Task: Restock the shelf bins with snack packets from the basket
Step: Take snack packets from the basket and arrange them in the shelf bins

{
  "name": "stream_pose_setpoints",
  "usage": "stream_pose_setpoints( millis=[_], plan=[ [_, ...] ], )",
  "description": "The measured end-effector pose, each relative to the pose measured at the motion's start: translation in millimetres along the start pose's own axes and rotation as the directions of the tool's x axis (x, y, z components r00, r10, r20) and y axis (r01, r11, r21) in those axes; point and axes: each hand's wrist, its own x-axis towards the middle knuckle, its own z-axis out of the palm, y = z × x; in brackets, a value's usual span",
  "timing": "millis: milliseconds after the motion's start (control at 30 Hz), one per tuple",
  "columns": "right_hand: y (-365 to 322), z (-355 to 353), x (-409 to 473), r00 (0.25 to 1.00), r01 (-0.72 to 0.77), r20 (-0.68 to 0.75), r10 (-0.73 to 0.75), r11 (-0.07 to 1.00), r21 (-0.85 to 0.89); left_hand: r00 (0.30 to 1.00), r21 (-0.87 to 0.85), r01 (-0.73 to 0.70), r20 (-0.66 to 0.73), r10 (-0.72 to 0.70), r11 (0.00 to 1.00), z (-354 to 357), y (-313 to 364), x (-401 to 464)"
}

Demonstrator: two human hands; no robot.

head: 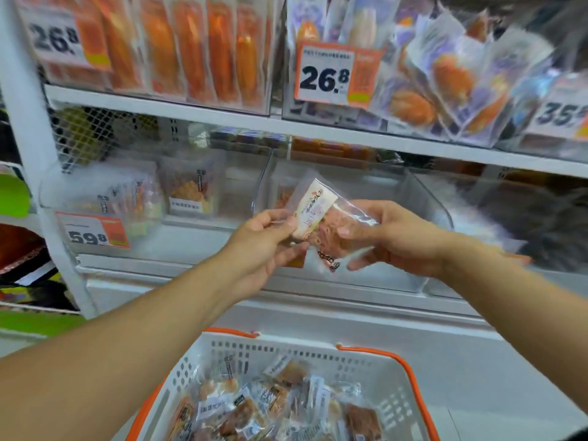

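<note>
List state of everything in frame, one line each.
Left hand: pinching the packet's left edge.
Right hand: gripping the packet's right side.
Packet: held up in front of the middle bin, not yet in.
Middle bin: clear, nearly empty.
Left bin: partly stocked.
Basket: below the hands, holds many packets.

2 hands [264, 240], 1 held pkt [321, 224], 1 basket [318, 354], 4 price tags [334, 74].

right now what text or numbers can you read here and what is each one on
"26.8": price tag on the top left bin.
"26.8": price tag on the top middle bin.
"35.", cut off: price tag at the right edge.
"59.8": price tag on the lower left bin.
Print on the held packet and basket packets: too blurred.
</note>
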Motion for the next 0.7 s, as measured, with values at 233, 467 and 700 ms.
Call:
stream_pose_setpoints(
  millis=[233,467,700],
  plan=[
    [22,4,24,0.959,0.129,-0.271,-0.078,0.976,0.175,0.997,0.127,0.031,0.061,-0.039,0.991,10,1,8],
    [-8,-44,86,0.815,0.054,-0.349,-0.462,0.662,-0.748,0.905,0.661,-0.241,-0.111,0.411,0.71,-30,33,25],
    [9,-10,168,0.978,-0.101,-0.158,-0.135,0.356,-0.929,0.898,0.715,-0.246,-0.087,0.432,0.655,-47,30,22]
  ],
)
